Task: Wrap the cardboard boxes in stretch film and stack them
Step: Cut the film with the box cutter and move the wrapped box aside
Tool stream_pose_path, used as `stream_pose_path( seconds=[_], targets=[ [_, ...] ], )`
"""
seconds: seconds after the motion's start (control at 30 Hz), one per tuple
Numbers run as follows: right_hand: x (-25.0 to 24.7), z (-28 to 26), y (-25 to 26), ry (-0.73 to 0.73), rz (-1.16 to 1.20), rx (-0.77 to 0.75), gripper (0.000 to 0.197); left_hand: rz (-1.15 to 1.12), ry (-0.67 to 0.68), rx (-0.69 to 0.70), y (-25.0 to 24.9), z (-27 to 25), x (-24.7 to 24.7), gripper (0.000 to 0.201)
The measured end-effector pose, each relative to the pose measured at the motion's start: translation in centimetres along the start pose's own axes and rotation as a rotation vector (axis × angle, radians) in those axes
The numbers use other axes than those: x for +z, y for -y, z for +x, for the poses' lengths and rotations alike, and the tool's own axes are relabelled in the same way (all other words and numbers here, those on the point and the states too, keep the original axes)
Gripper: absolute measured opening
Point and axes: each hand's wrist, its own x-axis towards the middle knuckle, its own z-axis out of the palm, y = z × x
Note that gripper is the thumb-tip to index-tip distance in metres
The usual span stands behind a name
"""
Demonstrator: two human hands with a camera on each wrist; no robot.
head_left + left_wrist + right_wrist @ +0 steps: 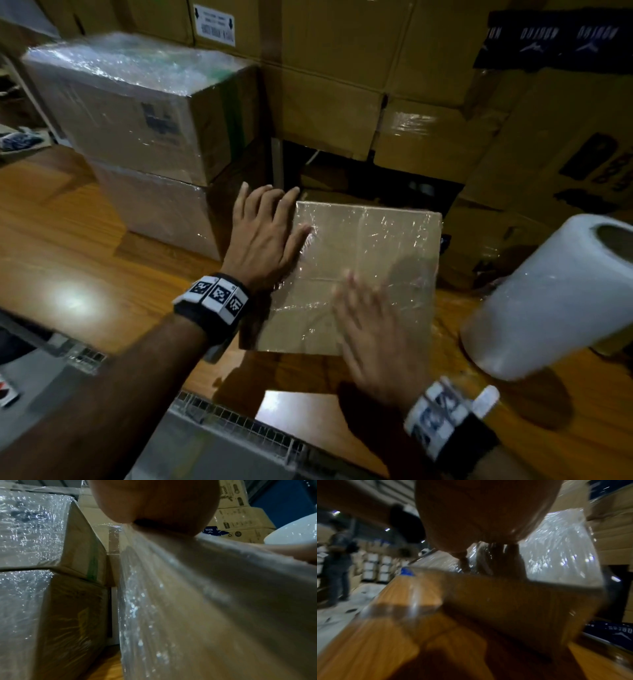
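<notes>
Closest to the head cam is the right hand (371,337), down around 5 o'clock; it's blurred, fingers look spread flat on the near part of the wrapped box (363,270), gripping nothing; going left to right from there: at 10 o'clock two film-wrapped boxes (144,137) sit stacked one on the other on the wooden tabletop (68,246); the left hand (265,236) lies near centre with fingers straight and fanned, palm pressed on the left edge of that box's top; the box itself is dead centre on the table, shiny film over its top and sides; over at 3 o'clock the white stretch film roll (548,298) lies tilted just beside the box; plain brown cartons (329,68) are piled up behind at 12 o'clock
</notes>
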Motion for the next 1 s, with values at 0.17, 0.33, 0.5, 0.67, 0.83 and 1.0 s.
stream_pose_path(
  seconds=[0.17,0.33,0.5,0.67,0.83,1.0],
  targets=[
    [-2.1,0.2,-2.1,-0.173,0.194,0.103,0.052,-0.030,0.032,0.016,-0.4,-0.8,-0.5,0.090],
    [0.5,-1.2,-0.1,-0.034,0.018,0.154,0.077,-0.045,0.109,0.042,-0.8,-1.3,-1.3,0.128],
    [-1.2,-6.0,-1.2,-0.135,0.334,0.139,0.046,-0.108,0.217,0.052,-0.4,-1.5,-1.6,0.152],
    [-1.9,-1.4,-4.0,-0.140,0.113,0.418,0.083,-0.142,0.275,0.025,-0.9,-1.7,-2.1,0.156],
    [0.3,-8.6,-0.9,-0.058,0.213,0.340,0.085,-0.161,0.273,-0.011,-1.4,-1.9,-2.6,0.157],
    [-2.9,-5.8,-3.7,-0.315,0.231,0.417,0.040,-0.169,0.309,-0.046,-2.2,-2.0,-3.3,0.157]
  ],
)
